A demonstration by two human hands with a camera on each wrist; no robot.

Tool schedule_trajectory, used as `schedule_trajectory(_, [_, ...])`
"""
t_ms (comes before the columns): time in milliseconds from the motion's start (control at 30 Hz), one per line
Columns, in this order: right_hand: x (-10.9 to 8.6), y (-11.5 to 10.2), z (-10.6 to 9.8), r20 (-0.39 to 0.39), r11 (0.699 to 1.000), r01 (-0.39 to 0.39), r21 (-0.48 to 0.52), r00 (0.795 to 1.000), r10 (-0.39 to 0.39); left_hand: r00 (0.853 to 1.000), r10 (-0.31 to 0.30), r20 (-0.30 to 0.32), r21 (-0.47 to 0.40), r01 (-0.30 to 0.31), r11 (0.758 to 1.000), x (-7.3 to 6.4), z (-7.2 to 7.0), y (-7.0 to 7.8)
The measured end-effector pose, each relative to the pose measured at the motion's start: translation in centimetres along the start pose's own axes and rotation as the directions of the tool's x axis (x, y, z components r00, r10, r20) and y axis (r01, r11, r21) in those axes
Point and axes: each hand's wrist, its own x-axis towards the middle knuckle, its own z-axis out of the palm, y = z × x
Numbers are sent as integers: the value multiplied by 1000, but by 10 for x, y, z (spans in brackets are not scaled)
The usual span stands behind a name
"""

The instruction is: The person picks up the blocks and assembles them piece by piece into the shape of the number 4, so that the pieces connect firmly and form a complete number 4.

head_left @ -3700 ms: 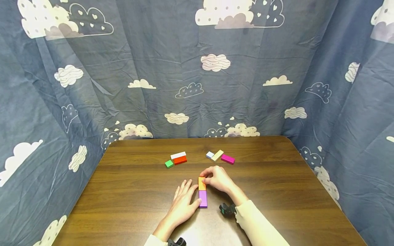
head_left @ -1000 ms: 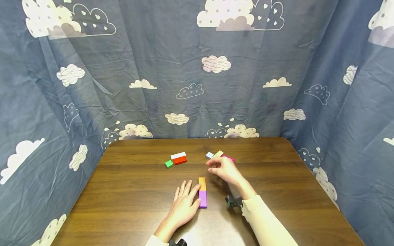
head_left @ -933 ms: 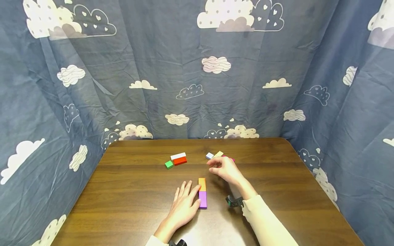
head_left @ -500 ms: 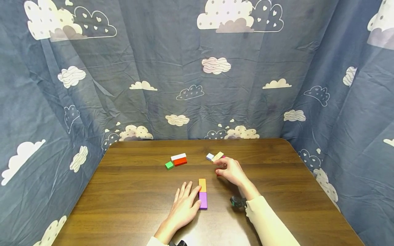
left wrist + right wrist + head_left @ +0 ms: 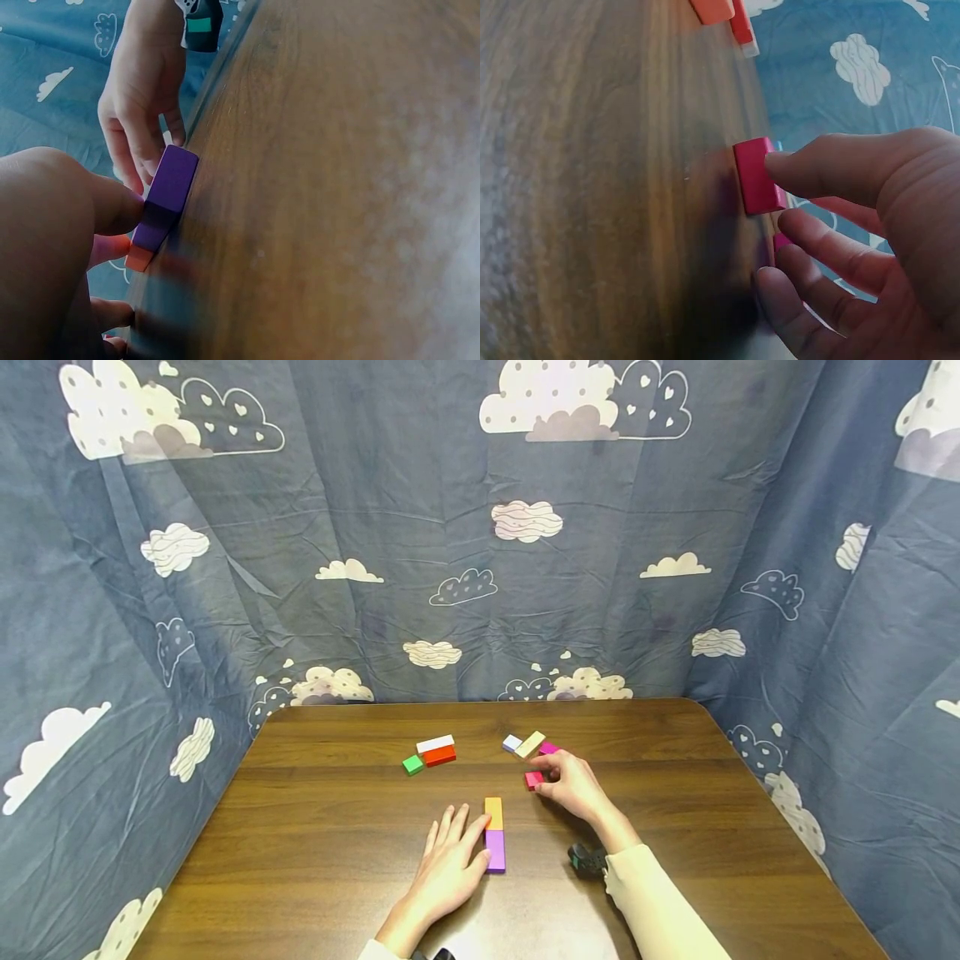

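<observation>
Atop brown wood-grain table (image 5: 337,827), R hand (image 5: 579,792), now farther right, has thumb at crimson rect. block (image 5: 756,180), pinch unclear; L hand (image 5: 444,872), spread, touches orange rect. block (image 5: 494,812) & purple rect. block (image 5: 497,850).

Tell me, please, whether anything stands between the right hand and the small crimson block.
Nothing visible does: the right hand is right at the crimson block, no other block between them; whether it grips it is unclear.

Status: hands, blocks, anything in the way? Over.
Left hand touching orange rectangular block and purple rectangular block. Right hand at small pinkish-red rectangular block, grip unclear. Head view: right hand partly hides magenta rectangular block.
</observation>
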Motion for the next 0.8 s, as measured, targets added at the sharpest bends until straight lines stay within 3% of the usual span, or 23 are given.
schedule_trajectory(233, [-1,4,4,-4,999,-30,-12,1000,30,1000,-3,4,3,3,1000,0,1,-1])
schedule_trajectory(800, [-2,8,6,-35,999,-19,-35,999,18,1000,-13,22,7,13,1000,1,3,-3])
